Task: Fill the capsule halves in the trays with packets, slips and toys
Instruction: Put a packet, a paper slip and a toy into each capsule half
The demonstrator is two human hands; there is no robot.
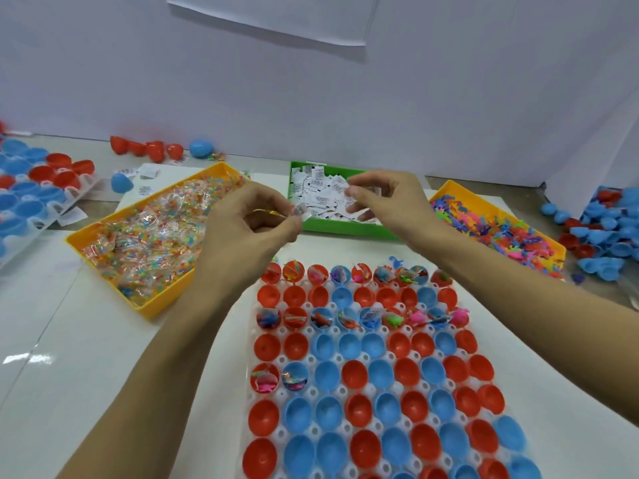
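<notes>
A white tray [273, 395] in front of me holds rows of red and blue capsule halves [352, 375]. Some rows have toys and slips inside; most halves are bare. My left hand [249, 223] hovers above the tray's far edge and pinches a clear packet with a paper slip [300, 211] at its fingertips. My right hand [383, 198] reaches over the green box of white slips [321, 188], fingers curled and pinching slips. A yellow bin of clear packets [145, 236] lies at the left. Another yellow bin of small coloured toys [501, 226] lies at the right.
A second tray of capsule halves [31, 191] sits at the far left. Loose red and blue halves [608, 233] pile up at the right, and a few more lie along the back wall [148, 148]. Stray slips [145, 174] lie behind the packet bin.
</notes>
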